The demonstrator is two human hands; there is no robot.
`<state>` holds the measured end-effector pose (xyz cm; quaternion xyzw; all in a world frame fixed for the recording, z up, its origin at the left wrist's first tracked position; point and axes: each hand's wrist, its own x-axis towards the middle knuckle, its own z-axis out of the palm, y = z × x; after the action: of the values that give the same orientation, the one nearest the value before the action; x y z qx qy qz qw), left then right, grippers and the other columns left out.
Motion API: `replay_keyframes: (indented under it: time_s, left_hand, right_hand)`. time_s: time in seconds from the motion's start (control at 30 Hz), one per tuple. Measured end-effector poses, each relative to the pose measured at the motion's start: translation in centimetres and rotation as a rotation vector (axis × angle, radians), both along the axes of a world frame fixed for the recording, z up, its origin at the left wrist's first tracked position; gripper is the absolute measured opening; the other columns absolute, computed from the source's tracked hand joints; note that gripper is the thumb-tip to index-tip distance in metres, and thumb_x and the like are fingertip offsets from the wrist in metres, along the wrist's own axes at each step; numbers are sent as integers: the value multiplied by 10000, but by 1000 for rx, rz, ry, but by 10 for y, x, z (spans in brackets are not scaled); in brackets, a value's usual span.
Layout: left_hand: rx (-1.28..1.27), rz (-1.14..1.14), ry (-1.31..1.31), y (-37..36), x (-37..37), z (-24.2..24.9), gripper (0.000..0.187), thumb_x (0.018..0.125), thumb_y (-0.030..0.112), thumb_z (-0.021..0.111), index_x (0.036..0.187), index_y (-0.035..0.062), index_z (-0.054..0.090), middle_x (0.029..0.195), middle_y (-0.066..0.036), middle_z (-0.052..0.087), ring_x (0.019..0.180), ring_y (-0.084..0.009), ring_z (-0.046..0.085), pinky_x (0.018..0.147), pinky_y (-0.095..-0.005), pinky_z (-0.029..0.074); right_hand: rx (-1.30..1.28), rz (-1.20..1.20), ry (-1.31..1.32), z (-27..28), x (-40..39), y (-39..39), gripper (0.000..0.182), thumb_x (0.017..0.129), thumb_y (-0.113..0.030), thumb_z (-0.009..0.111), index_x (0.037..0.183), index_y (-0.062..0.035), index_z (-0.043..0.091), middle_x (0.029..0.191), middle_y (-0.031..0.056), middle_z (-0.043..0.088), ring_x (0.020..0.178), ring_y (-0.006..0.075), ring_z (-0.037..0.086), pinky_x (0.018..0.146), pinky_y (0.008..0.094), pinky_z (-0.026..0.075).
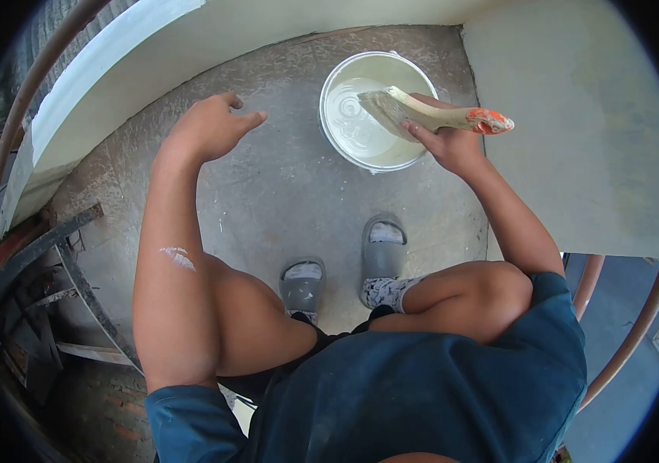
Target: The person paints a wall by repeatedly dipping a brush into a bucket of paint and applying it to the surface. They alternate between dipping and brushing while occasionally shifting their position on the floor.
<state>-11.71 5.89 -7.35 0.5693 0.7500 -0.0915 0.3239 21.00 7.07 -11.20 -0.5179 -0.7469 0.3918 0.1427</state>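
Note:
My right hand is closed around the base of a wide paintbrush. The brush has a cream-coloured handle with a worn orange end, and its bristles point left, over the mouth of a white bucket. Pale, whitish liquid shows in the bucket. To the left of the bucket, my left hand hangs above the floor with thumb and index finger apart, holding nothing. A white smear marks my left forearm.
Grey slippers are on my feet on the paint-spotted concrete floor. A low curved wall bounds the far left side, and a pale wall stands at right. Metal frame pieces lie at left; pipe railings rise at lower right.

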Motion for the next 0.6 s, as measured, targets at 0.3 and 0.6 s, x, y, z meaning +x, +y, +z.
replay_keyframes:
  time_s: [0.3, 0.6]
  left_hand:
    - [-27, -4, 30, 7, -1, -6, 640, 818, 447, 603, 1226, -43, 551, 1174, -248, 595, 1123, -337, 570, 959, -376, 434]
    - [-95, -19, 46, 14, -4, -12, 622, 828, 424, 579, 1270, -11, 530, 1285, -216, 533, 1213, -326, 505, 1018, -400, 392]
  right_hand:
    - [196, 200, 115, 2, -2, 2, 313, 839, -131, 670, 1131, -30, 624, 975, 141, 672, 870, 252, 656, 784, 330, 520]
    - [178, 131, 146, 25, -2, 2, 301, 827, -119, 673, 1101, -6, 627, 971, 155, 669, 860, 247, 657, 746, 337, 522]
